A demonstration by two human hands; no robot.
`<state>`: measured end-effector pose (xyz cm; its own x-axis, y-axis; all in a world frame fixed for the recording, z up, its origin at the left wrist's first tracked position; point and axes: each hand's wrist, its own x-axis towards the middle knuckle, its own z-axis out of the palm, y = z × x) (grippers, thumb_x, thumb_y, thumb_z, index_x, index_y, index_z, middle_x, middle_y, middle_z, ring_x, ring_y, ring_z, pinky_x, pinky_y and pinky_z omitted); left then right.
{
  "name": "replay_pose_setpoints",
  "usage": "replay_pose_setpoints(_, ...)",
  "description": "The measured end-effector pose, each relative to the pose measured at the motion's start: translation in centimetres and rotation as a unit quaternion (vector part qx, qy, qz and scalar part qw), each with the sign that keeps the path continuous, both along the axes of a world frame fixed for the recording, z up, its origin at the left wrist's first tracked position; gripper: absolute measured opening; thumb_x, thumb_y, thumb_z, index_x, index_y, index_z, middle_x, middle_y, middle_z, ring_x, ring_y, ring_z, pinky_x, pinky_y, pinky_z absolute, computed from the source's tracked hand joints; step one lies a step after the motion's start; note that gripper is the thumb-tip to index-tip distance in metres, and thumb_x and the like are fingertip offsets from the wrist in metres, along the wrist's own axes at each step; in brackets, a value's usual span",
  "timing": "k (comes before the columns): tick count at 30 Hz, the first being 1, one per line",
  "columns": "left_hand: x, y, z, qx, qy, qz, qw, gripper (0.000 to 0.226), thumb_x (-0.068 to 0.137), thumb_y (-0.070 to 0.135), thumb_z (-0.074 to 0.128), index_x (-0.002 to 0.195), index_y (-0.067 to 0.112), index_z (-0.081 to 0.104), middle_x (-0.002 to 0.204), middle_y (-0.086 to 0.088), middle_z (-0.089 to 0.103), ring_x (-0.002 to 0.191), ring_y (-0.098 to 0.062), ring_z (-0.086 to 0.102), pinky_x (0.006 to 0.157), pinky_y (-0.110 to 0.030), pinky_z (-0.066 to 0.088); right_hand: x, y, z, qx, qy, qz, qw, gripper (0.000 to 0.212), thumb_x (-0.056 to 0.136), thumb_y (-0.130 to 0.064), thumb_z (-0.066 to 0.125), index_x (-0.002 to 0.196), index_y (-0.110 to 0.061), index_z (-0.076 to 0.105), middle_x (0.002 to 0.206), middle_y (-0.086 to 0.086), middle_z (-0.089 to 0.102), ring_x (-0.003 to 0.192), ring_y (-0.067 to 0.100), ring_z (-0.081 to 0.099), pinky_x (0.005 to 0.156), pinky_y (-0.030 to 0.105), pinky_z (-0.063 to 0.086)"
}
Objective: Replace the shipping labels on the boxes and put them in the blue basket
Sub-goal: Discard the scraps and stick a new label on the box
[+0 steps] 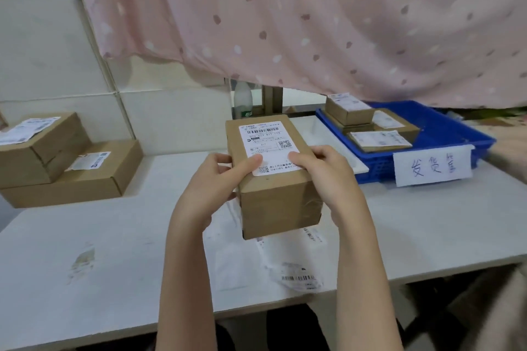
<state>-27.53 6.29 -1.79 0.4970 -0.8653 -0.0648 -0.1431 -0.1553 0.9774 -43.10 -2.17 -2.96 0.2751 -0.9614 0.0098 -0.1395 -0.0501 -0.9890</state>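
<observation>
A brown cardboard box [278,202] is held above the white table, at the centre of the view. A white shipping label [269,141] covers its top. My left hand [216,179] grips the box's left side, thumb pressed on the label's near left corner. My right hand [328,177] grips the right side, thumb on the label's near right corner. The blue basket [456,134] stands at the right and holds three labelled boxes [349,112].
Two labelled boxes [42,145] are stacked at the left on the table [85,251]. Peeled labels and backing paper [296,271] lie under my arms near the front edge. A white bottle [243,101] stands behind. A handwritten paper sign [433,165] hangs on the basket's front. A pink curtain hangs above.
</observation>
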Motion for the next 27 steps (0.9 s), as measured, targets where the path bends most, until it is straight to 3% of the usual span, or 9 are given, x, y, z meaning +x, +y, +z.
replay_pose_setpoints(9, -9.2, -9.1, 1.5, -0.02, -0.027, -0.095, 0.995, 0.054, 0.077, 0.05, 0.076, 0.112, 0.016, 0.055, 0.111, -0.002, 0.066, 0.099, -0.016, 0.066, 0.092, -0.042, 0.055, -10.1, -5.1, 1.6, -0.038, -0.002, -0.165, 0.986, 0.026, 0.086, -0.04, 0.066, 0.108, -0.027, 0.059, 0.098, -0.015, 0.058, 0.087, 0.003, 0.052, 0.064, 0.025, 0.038)
replay_pose_setpoints(14, -13.9, -15.0, 1.8, -0.013, -0.024, -0.154, 0.988, 0.058, 0.079, 0.05, 0.075, 0.119, 0.014, 0.052, 0.116, 0.0, 0.065, 0.098, -0.013, 0.065, 0.081, -0.037, 0.058, -14.5, -8.9, 1.9, -0.059, 0.004, -0.247, 0.967, 0.016, 0.083, -0.039, 0.069, 0.094, -0.028, 0.066, 0.117, -0.001, 0.059, 0.088, 0.004, 0.053, 0.068, 0.025, 0.039)
replay_pose_setpoints(17, -16.6, -18.7, 2.3, -0.014, -0.021, -0.187, 0.982, 0.059, 0.081, 0.045, 0.075, 0.125, 0.014, 0.052, 0.118, 0.001, 0.064, 0.101, -0.012, 0.063, 0.071, -0.027, 0.054, -17.1, -11.1, 2.5, -0.064, -0.01, -0.291, 0.955, 0.017, 0.082, -0.032, 0.07, 0.091, -0.018, 0.072, 0.106, 0.0, 0.065, 0.084, 0.007, 0.055, 0.066, 0.026, 0.04)
replay_pose_setpoints(21, -19.5, -23.8, 3.0, -0.014, -0.009, -0.228, 0.973, 0.032, 0.087, 0.037, 0.072, 0.109, 0.019, 0.058, 0.101, 0.008, 0.066, 0.088, -0.006, 0.062, 0.066, -0.022, 0.052, -19.8, -15.1, 3.2, -0.062, -0.018, -0.321, 0.945, 0.018, 0.082, -0.029, 0.07, 0.096, -0.018, 0.073, 0.088, -0.009, 0.065, 0.087, 0.012, 0.057, 0.066, 0.024, 0.041)
replay_pose_setpoints(27, -21.2, -31.9, 3.8, -0.018, -0.033, -0.228, 0.973, 0.055, 0.084, 0.04, 0.074, 0.127, 0.011, 0.058, 0.119, -0.004, 0.067, 0.104, -0.021, 0.065, 0.065, -0.027, 0.055, -21.4, -22.5, 4.3, -0.064, -0.034, -0.321, 0.944, 0.026, 0.082, -0.026, 0.07, 0.094, -0.004, 0.073, 0.09, 0.006, 0.07, 0.084, 0.017, 0.054, 0.072, 0.032, 0.039)
